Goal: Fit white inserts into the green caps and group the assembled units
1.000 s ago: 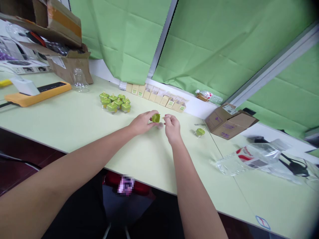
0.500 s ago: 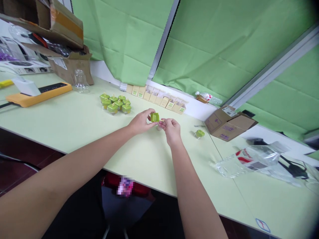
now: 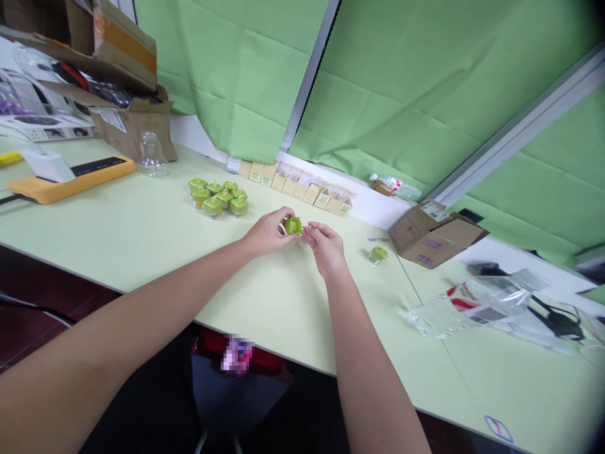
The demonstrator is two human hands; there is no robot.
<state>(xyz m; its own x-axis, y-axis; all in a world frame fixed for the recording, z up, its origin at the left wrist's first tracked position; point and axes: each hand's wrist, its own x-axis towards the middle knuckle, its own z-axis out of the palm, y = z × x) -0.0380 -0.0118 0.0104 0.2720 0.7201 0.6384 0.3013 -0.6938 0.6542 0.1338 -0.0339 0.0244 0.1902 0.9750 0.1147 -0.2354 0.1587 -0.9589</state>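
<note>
My left hand (image 3: 270, 232) is closed around the edge of a small square green lid (image 3: 293, 226), its hollow underside turned toward me. Close against the lid's right side, my right hand (image 3: 325, 244) pinches a thin pale strip (image 3: 305, 227) that seems to touch the lid; its far end is hidden by the fingers. Below the fingertips a small pale or clear thing (image 3: 302, 242) shows in part, too blurred to name. To the left, several small clear jars with green lids (image 3: 219, 197) stand grouped on the table, with pale loops on top. One more such jar (image 3: 378, 254) stands alone at right.
Several small cardboard boxes (image 3: 297, 185) line the table's back edge. An orange power strip (image 3: 75, 180) and a clear glass (image 3: 152, 154) are at left. A cardboard box (image 3: 432, 234) and a large plastic bottle (image 3: 466, 302) occupy the right side.
My right hand has shifted very slightly at the lid's edge, and the lid has tilted a little. Everything else on the table stays put.
</note>
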